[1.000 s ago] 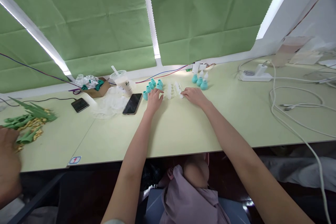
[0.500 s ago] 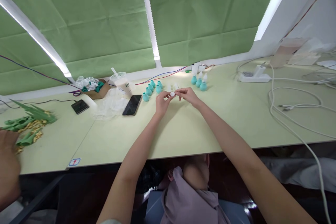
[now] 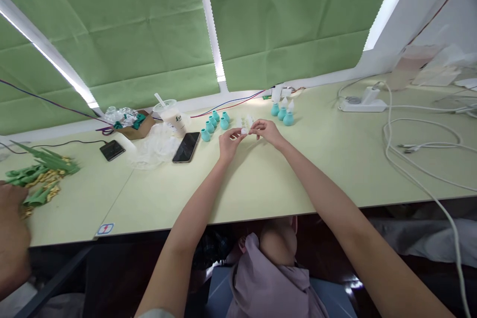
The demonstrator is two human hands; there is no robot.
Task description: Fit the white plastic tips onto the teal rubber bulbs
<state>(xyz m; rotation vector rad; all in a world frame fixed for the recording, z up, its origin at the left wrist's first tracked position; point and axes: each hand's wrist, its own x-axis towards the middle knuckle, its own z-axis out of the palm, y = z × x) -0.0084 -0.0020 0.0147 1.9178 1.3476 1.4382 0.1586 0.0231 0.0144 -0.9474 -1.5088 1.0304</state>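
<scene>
A small white piece (image 3: 244, 131), too small to make out its kind, is pinched between the fingertips of my left hand (image 3: 230, 142). From the other side, the fingers of my right hand (image 3: 267, 132) close together at its edge; whether they grip it too is hard to see. Several small white pieces (image 3: 249, 120) lie on the table just beyond my fingers. To the left stand several small teal vase-shaped pieces (image 3: 209, 126) with open tops. On the right, a group of teal pieces (image 3: 288, 119) stands with white pointed tips (image 3: 290, 105) among them.
Left of my hands lie a phone (image 3: 186, 147), a clear plastic bag (image 3: 154, 148), a drink cup (image 3: 172, 117) and a box (image 3: 137, 129). A power strip (image 3: 363, 105) and white cables are on the right. Another person's hand (image 3: 11, 196) is by green plant-like pieces (image 3: 44, 166).
The white piece has turned slightly between my fingertips. Both hands stay in nearly the same place; the view has shifted a little.
</scene>
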